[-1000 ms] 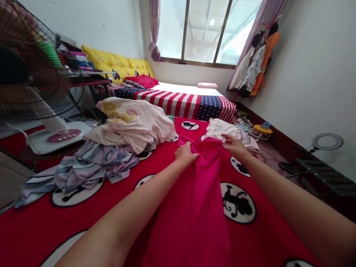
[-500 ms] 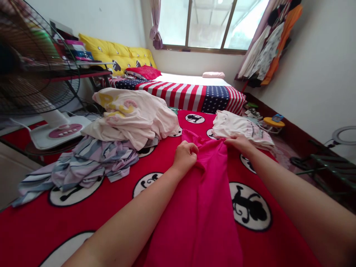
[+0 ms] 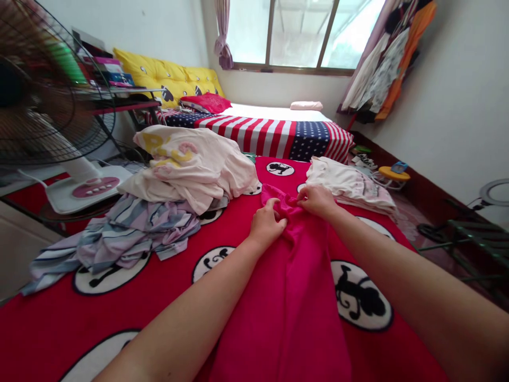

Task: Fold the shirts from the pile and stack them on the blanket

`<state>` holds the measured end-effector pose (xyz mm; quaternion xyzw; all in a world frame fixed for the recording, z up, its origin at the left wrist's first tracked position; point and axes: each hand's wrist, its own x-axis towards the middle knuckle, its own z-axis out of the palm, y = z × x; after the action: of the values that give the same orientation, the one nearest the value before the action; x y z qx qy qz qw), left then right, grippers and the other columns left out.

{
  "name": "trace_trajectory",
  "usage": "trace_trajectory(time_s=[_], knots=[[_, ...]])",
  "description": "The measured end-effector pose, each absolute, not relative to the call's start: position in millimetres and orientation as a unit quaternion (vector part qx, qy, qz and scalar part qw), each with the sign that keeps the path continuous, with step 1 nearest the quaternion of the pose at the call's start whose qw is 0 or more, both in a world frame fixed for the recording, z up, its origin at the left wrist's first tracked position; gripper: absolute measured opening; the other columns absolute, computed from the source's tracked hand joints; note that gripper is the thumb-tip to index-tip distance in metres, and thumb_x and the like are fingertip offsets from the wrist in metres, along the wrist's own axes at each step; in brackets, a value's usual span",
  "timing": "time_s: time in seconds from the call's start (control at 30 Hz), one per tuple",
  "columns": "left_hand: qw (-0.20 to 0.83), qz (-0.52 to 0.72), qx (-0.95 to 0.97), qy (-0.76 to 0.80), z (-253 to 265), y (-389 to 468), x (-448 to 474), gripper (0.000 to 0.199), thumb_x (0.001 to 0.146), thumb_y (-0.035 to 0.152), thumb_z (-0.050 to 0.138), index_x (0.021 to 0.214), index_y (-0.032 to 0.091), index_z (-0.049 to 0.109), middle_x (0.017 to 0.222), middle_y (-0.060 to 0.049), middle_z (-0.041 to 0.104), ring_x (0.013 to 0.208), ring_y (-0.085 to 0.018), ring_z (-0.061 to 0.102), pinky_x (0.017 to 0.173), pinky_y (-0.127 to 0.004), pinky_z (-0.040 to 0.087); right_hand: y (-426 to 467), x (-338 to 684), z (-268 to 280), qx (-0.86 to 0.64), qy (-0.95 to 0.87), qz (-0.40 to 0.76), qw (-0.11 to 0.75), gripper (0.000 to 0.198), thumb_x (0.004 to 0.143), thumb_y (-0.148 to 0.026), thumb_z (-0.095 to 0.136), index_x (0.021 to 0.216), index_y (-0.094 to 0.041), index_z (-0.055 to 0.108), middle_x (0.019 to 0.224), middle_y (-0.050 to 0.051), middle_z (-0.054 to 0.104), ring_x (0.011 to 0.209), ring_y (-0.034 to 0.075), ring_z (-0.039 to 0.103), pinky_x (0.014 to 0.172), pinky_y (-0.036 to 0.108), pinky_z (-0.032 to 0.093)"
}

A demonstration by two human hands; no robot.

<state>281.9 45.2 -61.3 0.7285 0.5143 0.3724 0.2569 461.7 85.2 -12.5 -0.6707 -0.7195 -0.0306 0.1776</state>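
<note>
Bright pink pants (image 3: 284, 297) lie lengthwise on the red blanket, running from the front edge of view to a gathered waist end in the middle. At the left side of that end, my left hand (image 3: 267, 225) is closed on the cloth with curled fingers; its fingertips are partly hidden. Pinched at the gathered waist is the fabric under my right hand (image 3: 317, 201), thumb and fingers together. Small folds bunch between the two hands.
Left of the pants, a cream shirt (image 3: 207, 164) lies heaped above striped cloth (image 3: 131, 233). Folded white clothes (image 3: 345, 183) lie to the right on the red blanket (image 3: 167, 302). A fan (image 3: 95, 185) stands at left; a bed with a striped cover (image 3: 254, 135) is behind.
My right hand has moved left from the right corner of the waist toward the middle, nearer my left hand. The waist cloth is more bunched, and my left thumb and forefinger look farther apart.
</note>
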Motion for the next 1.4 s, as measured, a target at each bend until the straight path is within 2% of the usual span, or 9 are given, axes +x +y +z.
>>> trace_trajectory(time_s=[0.17, 0.47, 0.6, 0.73, 0.8, 0.97, 1.13, 1.27, 1.4], knots=[[0.250, 0.378, 0.733, 0.507, -60, 45, 281, 0.069, 0.066, 0.012, 0.063, 0.132, 0.020, 0.046, 0.092, -0.004, 0.070, 0.085, -0.021, 0.067, 0.080, -0.029, 0.051, 86, 466, -22, -0.632, -0.722, -0.046, 0.278, 0.020, 0.084, -0.024, 0.055, 0.096, -0.018, 0.069, 0.092, 0.005, 0.072, 0.084, 0.020, 0.065, 0.078, 0.028, 0.046], [0.062, 0.397, 0.745, 0.533, -39, 22, 283, 0.052, 0.079, 0.017, 0.055, 0.130, 0.016, 0.049, 0.129, -0.015, 0.053, 0.118, -0.031, 0.051, 0.098, -0.042, 0.042, 48, 458, -22, -0.547, -0.718, -0.127, 0.410, 0.023, 0.090, -0.021, 0.047, 0.106, -0.017, 0.063, 0.111, 0.011, 0.066, 0.108, 0.025, 0.058, 0.098, 0.038, 0.040], [0.060, 0.339, 0.835, 0.429, -44, 25, 283, 0.039, 0.091, 0.027, 0.046, 0.129, 0.022, 0.054, 0.138, -0.009, 0.051, 0.127, -0.023, 0.046, 0.108, -0.037, 0.034, 22, 468, -35, -0.530, -0.794, -0.124, 0.271, 0.036, 0.096, -0.032, 0.041, 0.125, -0.018, 0.057, 0.135, 0.010, 0.056, 0.128, 0.025, 0.047, 0.110, 0.044, 0.029], [0.099, 0.171, 0.853, 0.482, -58, 32, 278, 0.090, 0.078, 0.074, 0.048, 0.148, 0.019, 0.033, 0.156, -0.015, 0.027, 0.143, -0.034, 0.024, 0.115, -0.053, 0.019, 18, 486, -61, -0.645, -0.758, -0.062, 0.077, 0.058, 0.099, -0.046, 0.031, 0.148, -0.015, 0.033, 0.155, 0.008, 0.027, 0.143, 0.026, 0.023, 0.112, 0.057, 0.023], [0.105, 0.123, 0.852, 0.497, -62, 35, 275, 0.096, 0.077, 0.081, 0.038, 0.150, 0.018, 0.030, 0.158, -0.014, 0.021, 0.146, -0.032, 0.015, 0.116, -0.056, 0.012, 20, 490, -68, -0.678, -0.732, -0.057, 0.036, 0.062, 0.099, -0.049, 0.026, 0.151, -0.016, 0.025, 0.158, 0.005, 0.017, 0.145, 0.023, 0.017, 0.112, 0.057, 0.023], [0.097, 0.133, 0.851, 0.498, -64, 39, 275, 0.080, 0.088, 0.071, 0.027, 0.151, 0.021, 0.027, 0.159, -0.011, 0.017, 0.147, -0.028, 0.014, 0.117, -0.054, 0.011, 11, 482, -63, -0.699, -0.708, -0.095, 0.026, 0.058, 0.100, -0.047, 0.027, 0.150, -0.019, 0.028, 0.158, 0.005, 0.019, 0.145, 0.024, 0.017, 0.112, 0.058, 0.022], [0.136, 0.162, 0.857, 0.470, -63, 30, 261, 0.068, 0.094, 0.045, 0.044, 0.152, 0.016, 0.023, 0.160, -0.017, 0.007, 0.147, -0.029, 0.005, 0.117, -0.050, 0.013, -48, 473, -57, -0.625, -0.771, -0.092, 0.083, 0.048, 0.097, -0.029, 0.038, 0.143, -0.015, 0.042, 0.155, 0.013, 0.028, 0.143, 0.027, 0.023, 0.112, 0.056, 0.025], [0.186, 0.158, 0.905, 0.349, -60, -5, 214, 0.054, 0.091, 0.019, 0.051, 0.144, 0.018, 0.042, 0.160, -0.016, 0.008, 0.147, -0.028, 0.006, 0.118, -0.045, 0.018, -138, 471, -54, -0.507, -0.851, 0.006, 0.135, 0.047, 0.094, -0.015, 0.039, 0.140, -0.021, 0.045, 0.154, 0.010, 0.030, 0.143, 0.021, 0.026, 0.114, 0.050, 0.026], [0.241, 0.091, 0.926, 0.277, -38, -64, 152, 0.053, 0.084, 0.010, 0.057, 0.133, 0.027, 0.055, 0.158, -0.010, 0.021, 0.147, -0.029, 0.010, 0.117, -0.049, 0.020, -224, 466, -31, -0.431, -0.890, 0.110, 0.098, 0.050, 0.093, -0.014, 0.044, 0.140, -0.031, 0.045, 0.154, 0.003, 0.031, 0.143, 0.020, 0.024, 0.114, 0.048, 0.029]])
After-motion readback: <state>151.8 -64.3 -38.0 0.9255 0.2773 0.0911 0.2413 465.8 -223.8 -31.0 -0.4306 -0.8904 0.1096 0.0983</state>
